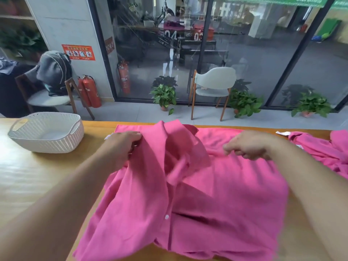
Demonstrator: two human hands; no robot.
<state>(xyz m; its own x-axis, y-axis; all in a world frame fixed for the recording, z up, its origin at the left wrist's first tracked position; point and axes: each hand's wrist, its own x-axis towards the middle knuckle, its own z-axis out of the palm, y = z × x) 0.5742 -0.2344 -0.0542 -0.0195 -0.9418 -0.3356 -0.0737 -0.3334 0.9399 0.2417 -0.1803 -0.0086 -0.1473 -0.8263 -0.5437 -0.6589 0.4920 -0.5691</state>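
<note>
While the pink shirt [216,194] lies rumpled on the desk [37,176], the left hand [122,146] grips its raised front flap and the right hand [248,146] pinches the cloth farther right.

A wall of dark-framed glass panels [244,53] fills the far side, reflecting the room in flat daylight. Against it stand a white chair [214,81] with wooden legs and three potted plants [164,96] on the pale tiled floor [131,112]. On the left, a grey pillar [66,25] carries a red notice [78,52], with red fire extinguishers [91,91] at its foot.
</note>
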